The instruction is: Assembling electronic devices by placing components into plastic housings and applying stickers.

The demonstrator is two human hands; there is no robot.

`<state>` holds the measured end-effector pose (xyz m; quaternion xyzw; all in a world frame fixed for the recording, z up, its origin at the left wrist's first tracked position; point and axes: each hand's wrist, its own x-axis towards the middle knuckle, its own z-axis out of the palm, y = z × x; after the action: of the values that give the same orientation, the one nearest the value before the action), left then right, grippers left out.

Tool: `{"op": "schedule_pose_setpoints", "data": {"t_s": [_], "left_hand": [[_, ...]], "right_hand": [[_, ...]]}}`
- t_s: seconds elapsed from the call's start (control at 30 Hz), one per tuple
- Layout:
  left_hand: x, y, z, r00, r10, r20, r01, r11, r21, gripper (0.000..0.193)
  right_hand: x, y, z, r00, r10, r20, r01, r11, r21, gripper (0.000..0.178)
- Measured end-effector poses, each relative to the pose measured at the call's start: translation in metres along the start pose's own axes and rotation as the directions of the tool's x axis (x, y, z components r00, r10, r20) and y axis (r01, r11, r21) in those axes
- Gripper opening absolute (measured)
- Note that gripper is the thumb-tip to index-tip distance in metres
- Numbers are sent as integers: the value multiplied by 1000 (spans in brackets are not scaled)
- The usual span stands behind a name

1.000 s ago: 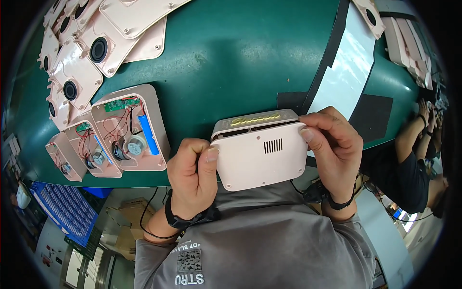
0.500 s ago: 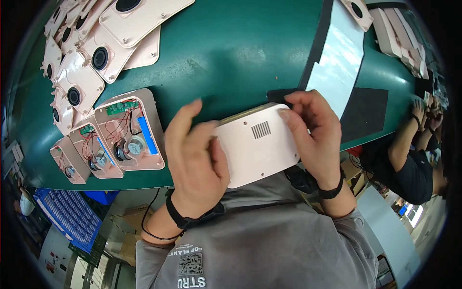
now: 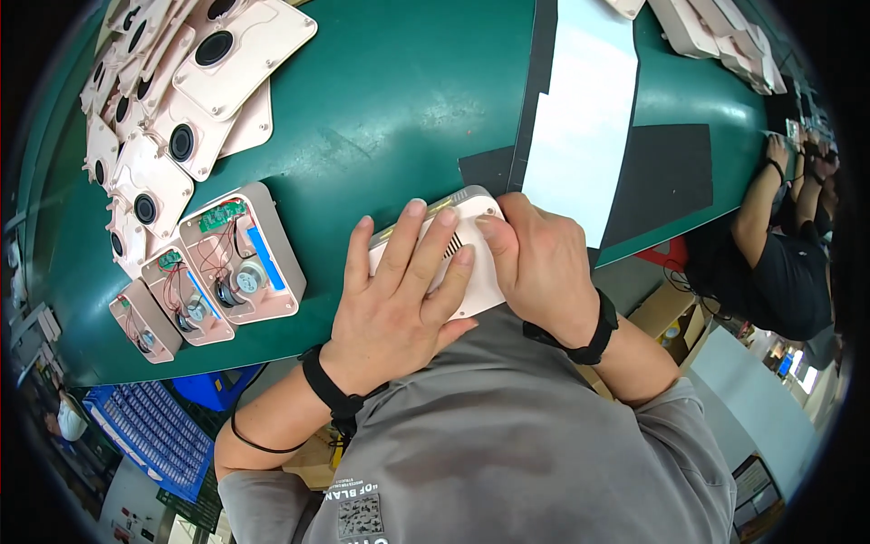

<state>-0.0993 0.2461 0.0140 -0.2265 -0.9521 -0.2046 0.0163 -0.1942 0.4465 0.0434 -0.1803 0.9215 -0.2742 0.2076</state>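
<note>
Watching from across the tabletop (image 3: 390, 109) rn, fwiw. Pale pink box (image 3: 485, 286) is at the near edge, right in front of the person's torso; can't tell if it's resting on anything. Left hand (image 3: 390, 313) is flat on the vented panel, fingers spread, not clenched, imo just pressing. Right hand (image 3: 548, 267) is gripping the right end, thumb on the panel face, other fingers mostly hidden.

Progress-wise: panel's on this one, covering the face afaict. Can't tell w/ the hands in the way if it's fully seated, and no clue re: screws in the corner holes.

As for what's left: 3 uncovered housings (image 3: 287, 245) sit in a row on the left, guts showing, incl. red wires, a green board (image 3: 222, 215) and a blue cell (image 3: 265, 258). Nothing over those. Plus a big pile of loose panels w/ black round parts (image 3: 263, 45) behind them, so def lots unfitted.
</note>
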Motion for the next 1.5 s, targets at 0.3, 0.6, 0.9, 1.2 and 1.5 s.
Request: {"op": "schedule_pose_setpoints", "data": {"t_s": [0.3, 0.6, 0.9, 1.2, 1.5], "left_hand": [[-8, -4, 10, 993, 9, -118, -4, 999, 39, 81], [-2, 15, -9, 937, -30, -348, 6, 998, -69, 76], [-68, -20, -27, 696, -481, -534, 587, 809, 35, 36], [-75, -19, -21, 722, -553, -415, 638, 765, 90, 20], [-58, 8, -20, 881, -366, -299, 421, 896, 144, 17]], "right_hand": [[-5, 6, -8, 993, -50, 107, 44, 997, 58, 37], [-26, 50, -49, 998, 54, 33, -63, 876, 478, 49], [-41, 308, -198, 567, 750, -341, -265, 559, 786, 55], [-23, 177, -124, 846, 175, -503, -76, 974, 211, 26], [-72, 106, -33, 933, -241, -266, 217, 969, -116, 22]]}}
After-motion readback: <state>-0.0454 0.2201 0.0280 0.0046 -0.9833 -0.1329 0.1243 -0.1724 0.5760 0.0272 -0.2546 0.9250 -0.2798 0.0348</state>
